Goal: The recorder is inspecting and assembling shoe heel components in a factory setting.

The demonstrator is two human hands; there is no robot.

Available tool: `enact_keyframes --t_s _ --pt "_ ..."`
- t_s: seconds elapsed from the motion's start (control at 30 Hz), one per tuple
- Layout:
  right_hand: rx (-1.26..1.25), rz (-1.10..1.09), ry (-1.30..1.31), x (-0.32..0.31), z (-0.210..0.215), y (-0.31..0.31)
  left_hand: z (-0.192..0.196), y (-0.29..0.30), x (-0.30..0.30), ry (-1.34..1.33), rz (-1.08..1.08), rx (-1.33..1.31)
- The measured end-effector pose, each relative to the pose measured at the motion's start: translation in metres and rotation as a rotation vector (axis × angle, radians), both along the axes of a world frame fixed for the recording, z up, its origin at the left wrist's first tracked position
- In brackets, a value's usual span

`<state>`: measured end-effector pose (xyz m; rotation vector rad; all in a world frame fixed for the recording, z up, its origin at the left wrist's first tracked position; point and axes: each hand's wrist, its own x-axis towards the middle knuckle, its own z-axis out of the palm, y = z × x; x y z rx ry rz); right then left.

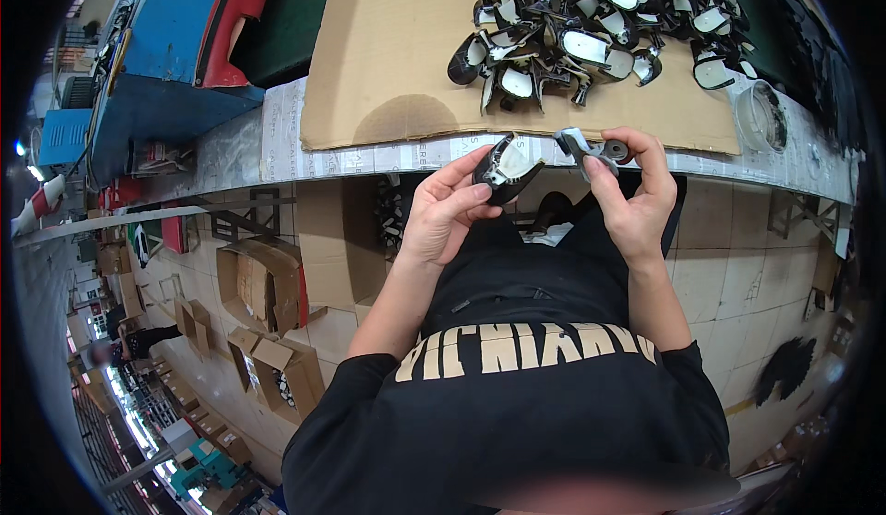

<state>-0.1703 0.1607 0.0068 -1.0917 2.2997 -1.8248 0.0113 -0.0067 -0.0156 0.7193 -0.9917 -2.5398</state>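
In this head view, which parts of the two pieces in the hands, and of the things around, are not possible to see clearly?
- Black mirror housing: underside hidden by left hand.
- Grey bracket part: lower end covered by right hand fingers.
- Pile of mirror parts: cut off by top edge.
- Round clear container: contents too small.
- Open cardboard boxes: contents unclear.

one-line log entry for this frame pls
left hand: holds black mirror shell | right hand: holds grey bracket | pile of mirrors on cardboard
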Motion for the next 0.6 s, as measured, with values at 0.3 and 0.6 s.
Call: enact_keyframes --t_s 0.3,0.6 --pt "0.004 0.040 -0.067 0.000 -0.003 0.001 -0.002 -0.013 0.012 -0.019 0.052 -0.049" --pt "-0.032 0.040 -0.151 -0.010 -0.011 0.005 0.013 -0.088 0.114 -0.873 0.032 -1.068"
